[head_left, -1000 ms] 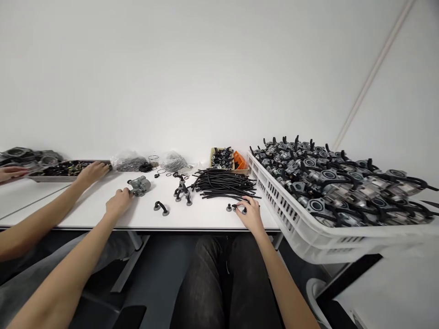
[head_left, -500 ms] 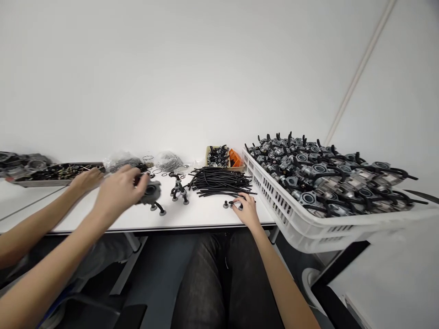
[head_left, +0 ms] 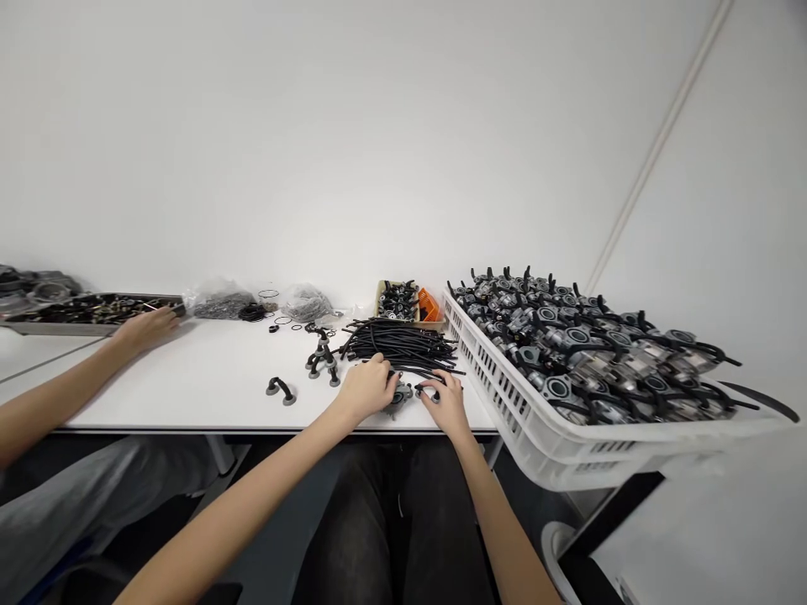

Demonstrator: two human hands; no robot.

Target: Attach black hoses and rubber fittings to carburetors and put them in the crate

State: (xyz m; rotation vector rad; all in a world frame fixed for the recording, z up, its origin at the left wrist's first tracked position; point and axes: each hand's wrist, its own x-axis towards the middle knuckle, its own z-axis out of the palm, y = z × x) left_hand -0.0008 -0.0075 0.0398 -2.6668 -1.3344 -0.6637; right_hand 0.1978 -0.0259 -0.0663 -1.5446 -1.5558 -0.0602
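My left hand is closed around a grey metal carburetor near the table's front edge, and covers much of it. Just to its right, my right hand pinches a small black elbow piece, partly hidden by the fingers. Behind both hands lies a pile of black rubber hoses. Left of my left hand, several black elbow tubes with grey round caps are stacked together. Another black elbow tube stands apart, farther left and nearer the front edge.
A white basket heaped with carburetors stands at the right. Small parts fill a yellow bin beside an orange one. Plastic bags and black rings lie at the back. A co-worker's hand rests by a parts tray at left.
My left hand has carried the carburetor rightward across the table, close to my right hand. My right hand stays at about the same spot with the small elbow piece.
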